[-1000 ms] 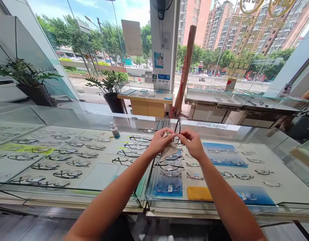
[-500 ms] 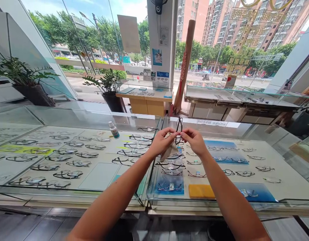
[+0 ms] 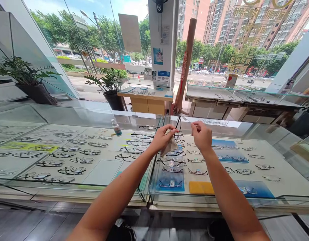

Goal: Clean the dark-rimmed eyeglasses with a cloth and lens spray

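Note:
Above the glass display case, my left hand (image 3: 162,138) is closed around a beige cloth (image 3: 169,147) and a dark pair of glasses (image 3: 179,124), whose thin frame sticks up past the fingertips. My right hand (image 3: 202,134) is held a little to the right, apart from the glasses. Its fingers are pinched together, and a thin pale sliver reaches from them toward the upper left; what it is cannot be made out. Rows of eyeglasses (image 3: 172,162) lie under the glass below both hands.
A small white bottle (image 3: 116,128) stands on the glass left of my hands. Inside the case lies a yellow cloth (image 3: 201,187). Beyond it are a wooden post (image 3: 186,63), a potted plant (image 3: 114,100) and further display counters (image 3: 144,95).
My right hand has let go of the glasses and moved to the right, its fingers drawn together. My left hand still holds the glasses and cloth. The view has shifted slightly.

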Motion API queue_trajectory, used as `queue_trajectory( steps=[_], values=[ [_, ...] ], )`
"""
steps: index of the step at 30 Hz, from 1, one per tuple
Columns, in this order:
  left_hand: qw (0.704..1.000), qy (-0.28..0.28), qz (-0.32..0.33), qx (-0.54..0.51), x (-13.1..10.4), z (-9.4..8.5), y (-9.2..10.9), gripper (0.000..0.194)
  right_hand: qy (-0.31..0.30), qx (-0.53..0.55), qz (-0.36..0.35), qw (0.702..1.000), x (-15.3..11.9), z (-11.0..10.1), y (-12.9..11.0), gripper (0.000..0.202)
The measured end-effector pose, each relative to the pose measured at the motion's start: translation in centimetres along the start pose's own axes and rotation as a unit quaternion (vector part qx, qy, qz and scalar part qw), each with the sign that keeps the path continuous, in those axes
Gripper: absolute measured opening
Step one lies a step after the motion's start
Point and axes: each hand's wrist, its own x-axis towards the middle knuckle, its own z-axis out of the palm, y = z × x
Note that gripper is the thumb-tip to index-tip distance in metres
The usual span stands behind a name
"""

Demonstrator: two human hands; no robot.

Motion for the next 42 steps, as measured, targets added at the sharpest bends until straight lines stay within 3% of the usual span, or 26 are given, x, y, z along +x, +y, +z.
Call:
queue_trajectory(
  steps=[3, 5, 7, 10, 19, 24, 31, 37, 42],
  values=[
    [1.0, -0.013, -0.002, 0.018, 0.1, 0.0, -0.2, 0.04, 0.062, -0.034, -0.04, 0.997, 0.0, 0.2, 0.1, 0.029],
    [0.999, -0.02, -0.001, 0.026, 0.1, 0.1, -0.3, 0.041, 0.079, -0.019, -0.066, 0.994, -0.1, 0.6, 0.3, 0.04],
    [0.999, -0.025, 0.002, 0.031, 0.0, 0.1, -0.2, 0.041, 0.08, -0.011, -0.09, 0.993, -0.3, 1.2, 0.5, 0.057],
    [0.999, -0.02, 0.006, 0.033, -0.2, 0.3, 0.1, 0.04, 0.061, -0.015, -0.115, 0.991, -0.9, 2.2, 0.7, 0.067],
    [1.0, 0.01, -0.01, -0.005, -0.9, 0.9, 0.3, 0.041, 0.071, -0.067, -0.188, 0.977, -1.2, 2.7, 0.5, 0.056],
    [0.998, 0.05, -0.016, -0.023, -0.7, 0.4, 0.2, 0.042, 0.04, -0.133, -0.179, 0.974, -0.9, 2.1, 0.4, 0.048],
    [0.987, 0.13, -0.027, -0.089, -0.2, -0.5, 0.1, 0.044, -0.068, -0.184, -0.172, 0.965, -0.9, 1.9, 0.4, 0.029],
    [0.995, 0.079, -0.008, -0.054, -0.5, -0.1, 0.4, 0.045, -0.1, -0.036, -0.181, 0.978, -1.7, 2.2, -1.5, 0.032],
    [0.996, 0.062, 0.034, -0.057, -0.7, 0.2, 0.8, 0.04, -0.127, 0.066, -0.149, 0.978, -2.1, 2.7, -1.9, 0.034]
  ],
)
